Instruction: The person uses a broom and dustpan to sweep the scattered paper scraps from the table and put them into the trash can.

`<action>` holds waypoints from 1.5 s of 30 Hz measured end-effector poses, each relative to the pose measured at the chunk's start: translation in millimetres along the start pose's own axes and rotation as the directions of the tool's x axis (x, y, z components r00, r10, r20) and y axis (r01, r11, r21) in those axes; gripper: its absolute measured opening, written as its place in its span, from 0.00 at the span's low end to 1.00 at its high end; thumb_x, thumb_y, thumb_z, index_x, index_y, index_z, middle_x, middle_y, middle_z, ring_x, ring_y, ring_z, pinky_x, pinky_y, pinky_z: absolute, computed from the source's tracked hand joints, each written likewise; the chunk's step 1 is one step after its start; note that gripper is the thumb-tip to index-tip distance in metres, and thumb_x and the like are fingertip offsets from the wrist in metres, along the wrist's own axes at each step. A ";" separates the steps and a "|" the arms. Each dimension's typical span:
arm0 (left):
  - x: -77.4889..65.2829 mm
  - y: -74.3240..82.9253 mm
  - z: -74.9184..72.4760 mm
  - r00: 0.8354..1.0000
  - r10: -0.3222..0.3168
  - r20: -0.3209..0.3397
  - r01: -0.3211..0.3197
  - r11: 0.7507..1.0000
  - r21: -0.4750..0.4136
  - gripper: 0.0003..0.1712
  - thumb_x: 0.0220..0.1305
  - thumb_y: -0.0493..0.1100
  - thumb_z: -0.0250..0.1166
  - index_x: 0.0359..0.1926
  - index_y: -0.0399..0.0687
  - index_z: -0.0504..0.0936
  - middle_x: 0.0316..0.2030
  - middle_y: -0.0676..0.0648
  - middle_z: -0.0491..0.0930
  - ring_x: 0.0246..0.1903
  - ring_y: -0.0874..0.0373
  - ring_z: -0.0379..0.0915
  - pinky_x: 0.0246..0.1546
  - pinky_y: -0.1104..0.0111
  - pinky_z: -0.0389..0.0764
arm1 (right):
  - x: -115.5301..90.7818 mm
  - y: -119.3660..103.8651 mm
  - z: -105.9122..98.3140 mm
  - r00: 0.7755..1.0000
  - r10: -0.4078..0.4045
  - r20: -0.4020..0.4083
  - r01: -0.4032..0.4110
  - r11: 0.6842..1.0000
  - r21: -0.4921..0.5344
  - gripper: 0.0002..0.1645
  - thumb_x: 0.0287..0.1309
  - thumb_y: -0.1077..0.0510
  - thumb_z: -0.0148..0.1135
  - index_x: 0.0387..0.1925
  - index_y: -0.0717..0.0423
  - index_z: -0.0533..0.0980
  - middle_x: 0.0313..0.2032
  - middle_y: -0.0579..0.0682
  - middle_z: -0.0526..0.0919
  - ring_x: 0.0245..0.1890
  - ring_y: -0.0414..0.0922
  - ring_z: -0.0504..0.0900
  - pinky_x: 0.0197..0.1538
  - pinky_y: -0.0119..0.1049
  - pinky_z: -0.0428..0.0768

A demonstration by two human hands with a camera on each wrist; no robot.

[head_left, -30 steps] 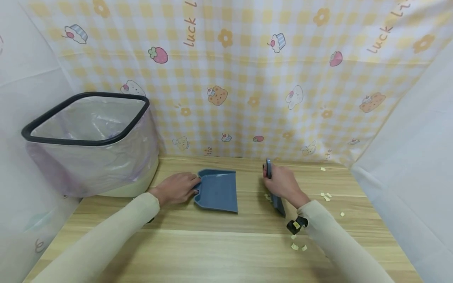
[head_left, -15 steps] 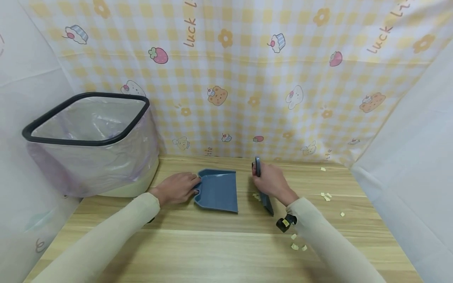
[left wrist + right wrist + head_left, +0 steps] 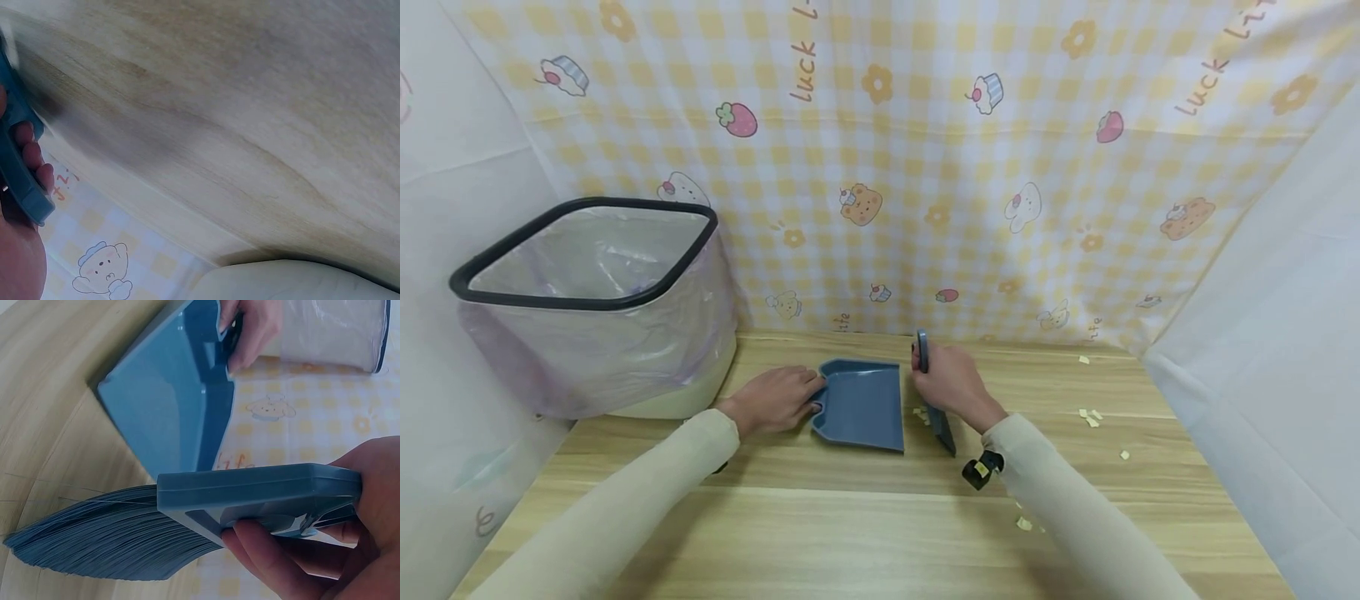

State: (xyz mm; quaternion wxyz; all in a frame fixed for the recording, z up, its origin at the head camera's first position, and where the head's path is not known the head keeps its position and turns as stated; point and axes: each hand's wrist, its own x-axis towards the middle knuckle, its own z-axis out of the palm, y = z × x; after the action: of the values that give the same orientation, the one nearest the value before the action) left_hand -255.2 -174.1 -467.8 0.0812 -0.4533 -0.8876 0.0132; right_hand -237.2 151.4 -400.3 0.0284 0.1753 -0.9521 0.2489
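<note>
A blue dustpan lies flat on the wooden table, its straight lip facing right. My left hand grips its handle, with fingers curled through it in the left wrist view. In my right hand is a small blue hand brush, held by the handle, bristles down on the table just right of the dustpan's lip. A few pale yellow scraps lie between the bristles and the lip. In the right wrist view no scraps show, and the dustpan appears beyond the brush.
At the left stands a bin lined with a clear bag under a black rim. More yellow scraps are scattered on the table's right side, and others near the right forearm. A checked curtain hangs along the back.
My right hand has moved left with the brush, bringing the nearby scraps closer to the dustpan's lip. The left hand and dustpan have stayed in place.
</note>
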 end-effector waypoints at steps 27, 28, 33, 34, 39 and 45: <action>-0.1 -0.4 0.5 1.000 0.004 -0.004 -0.004 1.000 0.000 0.13 0.79 0.45 0.68 0.52 0.39 0.81 0.40 0.44 0.82 0.42 0.48 0.83 0.48 0.53 0.87 | 28.9 -52.9 27.2 1.000 0.003 -0.023 -0.003 1.000 0.020 0.08 0.69 0.64 0.64 0.32 0.50 0.81 0.24 0.44 0.81 0.26 0.44 0.79 0.35 0.38 0.77; -0.1 -0.4 0.2 1.000 0.003 -0.004 -0.003 1.000 0.000 0.13 0.79 0.45 0.68 0.51 0.39 0.81 0.40 0.44 0.82 0.42 0.47 0.83 0.48 0.53 0.87 | 29.5 -54.3 27.3 1.000 0.001 -0.024 0.000 1.000 0.017 0.08 0.69 0.63 0.64 0.33 0.50 0.81 0.23 0.44 0.81 0.26 0.44 0.79 0.35 0.38 0.77; 0.5 -0.3 -0.8 1.000 0.006 -0.005 -0.006 1.000 0.008 0.13 0.78 0.45 0.68 0.51 0.39 0.81 0.40 0.44 0.82 0.41 0.47 0.83 0.47 0.53 0.87 | 31.0 -63.5 27.4 1.000 0.000 -0.019 0.000 1.000 0.022 0.07 0.71 0.62 0.64 0.34 0.50 0.80 0.24 0.44 0.81 0.27 0.44 0.79 0.35 0.38 0.76; 0.5 -0.4 -1.1 1.000 0.007 -0.006 -0.007 1.000 0.011 0.13 0.78 0.46 0.68 0.51 0.39 0.81 0.40 0.44 0.82 0.41 0.47 0.83 0.47 0.53 0.87 | 31.5 -65.8 27.7 1.000 0.001 -0.018 -0.001 1.000 0.029 0.07 0.71 0.62 0.64 0.34 0.50 0.80 0.25 0.44 0.81 0.27 0.44 0.79 0.35 0.38 0.76; 1.2 -1.0 -0.8 1.000 0.022 -0.012 -0.021 0.999 0.035 0.13 0.78 0.46 0.68 0.49 0.40 0.81 0.37 0.45 0.80 0.39 0.49 0.82 0.44 0.54 0.86 | 34.3 -77.9 31.1 1.000 -0.005 -0.006 0.005 0.999 0.054 0.07 0.72 0.63 0.64 0.35 0.50 0.81 0.25 0.44 0.81 0.26 0.43 0.79 0.35 0.36 0.75; 1.9 -0.7 -1.2 1.000 0.026 -0.018 -0.025 0.999 0.047 0.12 0.78 0.46 0.69 0.45 0.41 0.79 0.33 0.48 0.76 0.35 0.51 0.78 0.39 0.56 0.84 | 37.7 -88.9 38.1 1.000 -0.029 -0.004 0.029 0.998 0.051 0.07 0.72 0.62 0.64 0.36 0.49 0.82 0.24 0.43 0.81 0.24 0.42 0.78 0.34 0.35 0.74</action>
State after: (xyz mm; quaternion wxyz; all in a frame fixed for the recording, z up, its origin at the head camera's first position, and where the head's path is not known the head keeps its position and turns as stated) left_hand -256.6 -173.0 -466.3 0.0999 -0.4625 -0.8804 0.0307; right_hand -240.3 48.5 -387.1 0.0292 0.1893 -0.9427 0.2731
